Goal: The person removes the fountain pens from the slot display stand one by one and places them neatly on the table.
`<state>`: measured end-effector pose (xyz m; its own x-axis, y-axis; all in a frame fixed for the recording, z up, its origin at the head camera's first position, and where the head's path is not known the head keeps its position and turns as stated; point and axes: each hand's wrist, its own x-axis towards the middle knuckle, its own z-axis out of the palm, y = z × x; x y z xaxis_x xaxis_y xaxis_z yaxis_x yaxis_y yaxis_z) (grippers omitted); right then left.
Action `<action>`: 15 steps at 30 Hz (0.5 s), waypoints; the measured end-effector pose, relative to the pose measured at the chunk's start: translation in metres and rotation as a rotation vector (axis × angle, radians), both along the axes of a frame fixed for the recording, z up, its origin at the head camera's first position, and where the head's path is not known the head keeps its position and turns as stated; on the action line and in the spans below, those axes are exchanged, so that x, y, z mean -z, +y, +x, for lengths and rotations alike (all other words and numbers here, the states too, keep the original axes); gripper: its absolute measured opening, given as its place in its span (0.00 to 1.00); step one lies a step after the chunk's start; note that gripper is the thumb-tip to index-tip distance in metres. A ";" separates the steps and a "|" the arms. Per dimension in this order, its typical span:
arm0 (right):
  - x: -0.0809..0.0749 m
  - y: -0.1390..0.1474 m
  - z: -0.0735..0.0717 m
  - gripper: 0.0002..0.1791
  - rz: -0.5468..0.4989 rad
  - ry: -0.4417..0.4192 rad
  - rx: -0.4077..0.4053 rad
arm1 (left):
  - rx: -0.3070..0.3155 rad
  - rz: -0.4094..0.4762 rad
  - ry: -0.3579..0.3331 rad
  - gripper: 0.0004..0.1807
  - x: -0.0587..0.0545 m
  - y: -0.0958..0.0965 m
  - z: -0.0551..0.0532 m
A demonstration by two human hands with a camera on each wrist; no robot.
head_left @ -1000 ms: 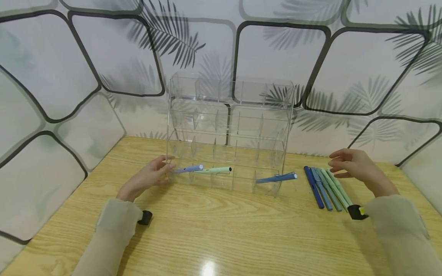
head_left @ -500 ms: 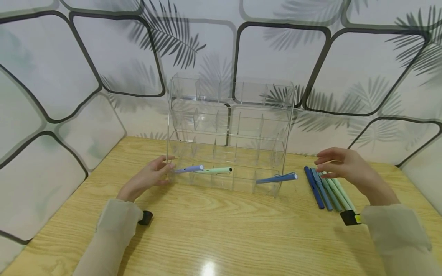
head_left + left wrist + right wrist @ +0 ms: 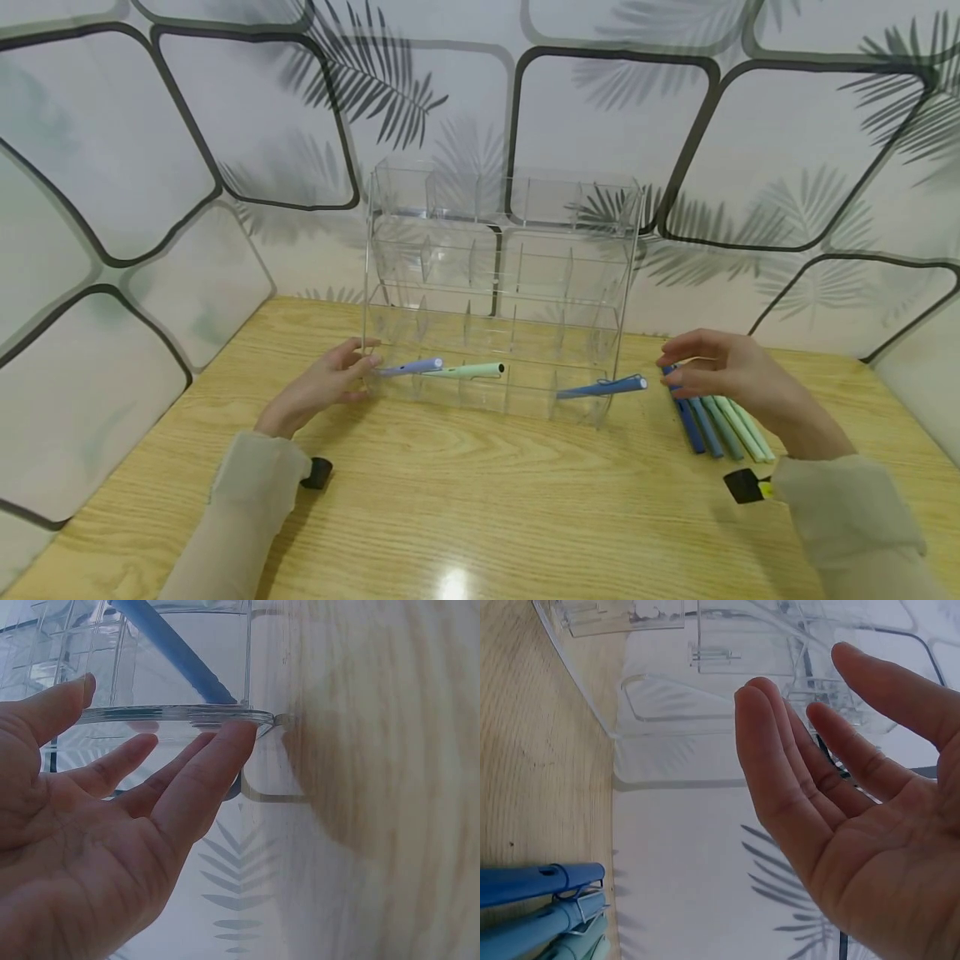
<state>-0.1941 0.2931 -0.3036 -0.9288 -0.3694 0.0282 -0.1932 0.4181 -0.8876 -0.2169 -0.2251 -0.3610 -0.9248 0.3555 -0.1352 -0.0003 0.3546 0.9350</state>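
A clear acrylic rack (image 3: 495,292) with tiered compartments stands upright on the wooden table. In its bottom row lie a lavender pen (image 3: 411,367), a pale green pen (image 3: 468,371) and a blue pen (image 3: 603,387), their capped ends sticking out in front. My left hand (image 3: 330,379) is at the rack's left side panel (image 3: 180,714), fingers fairly straight against the outer face, thumb at its edge. My right hand (image 3: 738,375), loosely bent and holding nothing, hovers over a row of pens, partly covering the dark blue pen (image 3: 690,429) at the row's left end.
Beside the dark blue pen lie a lighter blue pen (image 3: 708,433), a grey-green pen (image 3: 727,437) and pale green pens (image 3: 752,429), side by side right of the rack. A patterned backdrop (image 3: 435,108) rises close behind the rack and along both sides.
My right hand has moved left across the row of pens, from the pale green end to over the dark blue one. My left hand, the rack and its pens stay put.
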 end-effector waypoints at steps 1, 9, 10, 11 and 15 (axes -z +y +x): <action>0.000 -0.001 0.000 0.18 -0.005 0.000 -0.009 | 0.000 0.000 0.000 0.34 0.000 0.000 0.000; 0.001 -0.011 0.002 0.18 -0.018 -0.009 -0.065 | -0.009 -0.016 -0.013 0.34 0.000 0.000 0.000; 0.001 -0.012 0.002 0.18 -0.016 -0.010 -0.069 | -0.011 -0.016 -0.016 0.34 0.000 0.000 0.000; 0.001 -0.013 0.002 0.18 -0.014 -0.012 -0.072 | -0.010 -0.017 -0.018 0.34 0.000 0.000 0.000; 0.003 -0.019 0.001 0.18 -0.016 -0.004 -0.105 | -0.014 -0.014 -0.023 0.33 0.001 0.000 -0.001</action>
<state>-0.1929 0.2743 -0.3063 -0.8853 -0.4640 0.0315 -0.2316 0.3812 -0.8950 -0.2183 -0.2256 -0.3616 -0.9261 0.3409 -0.1617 -0.0271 0.3675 0.9296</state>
